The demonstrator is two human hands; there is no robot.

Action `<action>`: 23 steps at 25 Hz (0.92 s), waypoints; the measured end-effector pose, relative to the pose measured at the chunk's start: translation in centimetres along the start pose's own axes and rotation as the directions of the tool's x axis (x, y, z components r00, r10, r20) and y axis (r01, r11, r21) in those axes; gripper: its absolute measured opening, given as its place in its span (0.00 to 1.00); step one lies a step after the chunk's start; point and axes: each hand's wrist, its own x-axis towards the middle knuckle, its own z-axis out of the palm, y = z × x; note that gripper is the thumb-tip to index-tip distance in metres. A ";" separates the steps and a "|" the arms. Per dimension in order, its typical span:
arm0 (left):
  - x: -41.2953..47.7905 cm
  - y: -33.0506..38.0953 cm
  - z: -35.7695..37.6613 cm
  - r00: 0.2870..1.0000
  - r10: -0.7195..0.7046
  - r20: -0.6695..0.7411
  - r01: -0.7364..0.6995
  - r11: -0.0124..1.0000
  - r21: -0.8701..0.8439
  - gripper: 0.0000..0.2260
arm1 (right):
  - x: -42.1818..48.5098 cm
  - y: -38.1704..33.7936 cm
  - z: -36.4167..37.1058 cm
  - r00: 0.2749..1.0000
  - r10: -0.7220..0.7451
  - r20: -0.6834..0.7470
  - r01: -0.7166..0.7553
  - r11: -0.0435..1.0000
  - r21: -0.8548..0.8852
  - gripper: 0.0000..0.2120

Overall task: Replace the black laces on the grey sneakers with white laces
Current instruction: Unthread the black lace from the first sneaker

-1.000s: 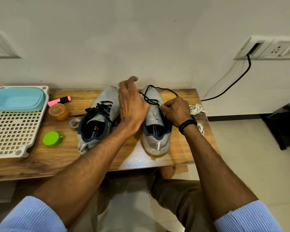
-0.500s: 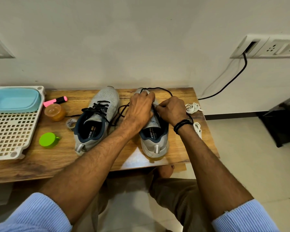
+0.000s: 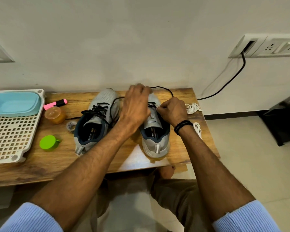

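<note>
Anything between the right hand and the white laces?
Nothing visible. The white laces lie on the table right beside the right hand, no object between. That hand is busy, though: its fingers pinch the black lace at the right sneaker.

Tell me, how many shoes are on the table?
2. Left sneaker near the green lid; right sneaker under the left hand and right hand. No others show.

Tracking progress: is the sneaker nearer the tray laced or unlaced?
Laced: the black lace crisscrosses the sneaker from eyelet to eyelet.
</note>
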 end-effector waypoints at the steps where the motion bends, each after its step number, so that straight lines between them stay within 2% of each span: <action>1: 0.0 0.3 0.7 0.992 0.075 0.101 -0.077 0.997 0.014 0.17 | 0.0 0.1 0.0 1.000 0.001 0.005 -0.001 1.000 0.001 0.12; 3: 0.0 0.4 1.7 0.969 0.104 0.222 -0.120 0.991 0.061 0.14 | 0.0 0.2 0.0 1.000 0.011 0.007 -0.011 1.000 -0.001 0.15; 6: 0.2 0.5 2.3 0.975 0.039 0.221 -0.056 0.996 0.071 0.12 | -0.1 -0.1 0.1 1.000 0.015 0.009 -0.015 1.000 -0.020 0.13; 8: 0.2 0.6 2.0 0.984 -0.013 0.175 0.003 0.998 0.057 0.11 | -0.3 -0.4 0.2 0.999 0.031 -0.016 -0.031 1.000 0.002 0.12; 10: 0.3 0.3 1.2 0.982 -0.184 0.038 0.187 0.978 -0.089 0.10 | -0.4 -0.5 0.3 0.996 0.068 -0.050 -0.066 0.997 0.041 0.11; 11: 0.4 0.0 0.5 0.945 -0.325 -0.040 0.311 0.929 -0.201 0.10 | -0.3 -0.6 0.4 0.994 0.089 -0.063 -0.085 0.995 0.056 0.11; 13: 0.9 -0.9 -0.6 0.801 -0.566 -0.195 0.469 0.796 -0.383 0.11 | -0.1 -0.5 0.2 0.989 0.120 -0.084 -0.114 0.991 0.064 0.10; 15: 1.3 -1.9 -1.3 0.699 -0.647 -0.304 0.501 0.747 -0.436 0.13 | 0.1 -0.4 0.1 0.989 0.126 -0.071 -0.119 0.989 0.091 0.10; 16: 1.3 -2.1 -1.4 0.696 -0.647 -0.311 0.508 0.750 -0.424 0.14 | 0.1 -0.3 0.1 0.992 0.113 -0.053 -0.108 0.989 0.100 0.10; 17: 1.3 -2.2 -1.2 0.722 -0.629 -0.290 0.514 0.767 -0.383 0.15 | 0.1 -0.3 0.1 0.994 0.099 -0.037 -0.095 0.991 0.097 0.09; 19: 1.0 -1.6 -0.6 0.822 -0.518 -0.237 0.467 0.851 -0.242 0.20 | -0.1 -0.2 0.2 0.997 0.074 -0.021 -0.072 0.995 0.074 0.08; 21: 0.5 -0.5 0.1 0.932 -0.313 -0.182 0.301 0.949 -0.093 0.21 | -0.2 -0.2 0.2 0.999 0.042 -0.015 -0.042 0.998 0.046 0.09; 23: 0.2 0.5 1.0 0.990 -0.093 -0.107 0.099 0.994 0.047 0.20 | -0.2 -0.3 0.3 1.000 0.029 -0.011 -0.028 0.999 0.030 0.11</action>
